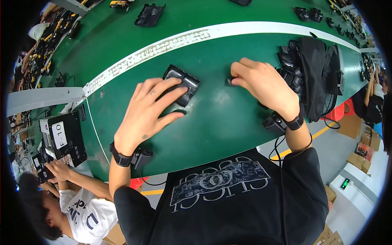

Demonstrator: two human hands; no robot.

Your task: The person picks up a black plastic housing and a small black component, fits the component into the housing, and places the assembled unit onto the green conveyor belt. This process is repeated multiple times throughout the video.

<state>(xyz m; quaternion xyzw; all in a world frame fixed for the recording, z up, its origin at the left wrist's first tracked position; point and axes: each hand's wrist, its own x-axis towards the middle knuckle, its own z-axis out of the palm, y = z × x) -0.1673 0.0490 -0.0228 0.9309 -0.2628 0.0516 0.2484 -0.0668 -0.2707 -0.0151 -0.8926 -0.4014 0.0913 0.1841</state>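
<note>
Black plastic housing under left hand, fingers spread; right hand grip pinching small black part

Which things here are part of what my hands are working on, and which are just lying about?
In hand:
- black plastic housing under the left hand
- small black part pinched by the right hand

Lying about:
- heap of black parts beside a mesh bag
- ribbed black tray across the white stripe

Green conveyor belt, grey floor
</note>
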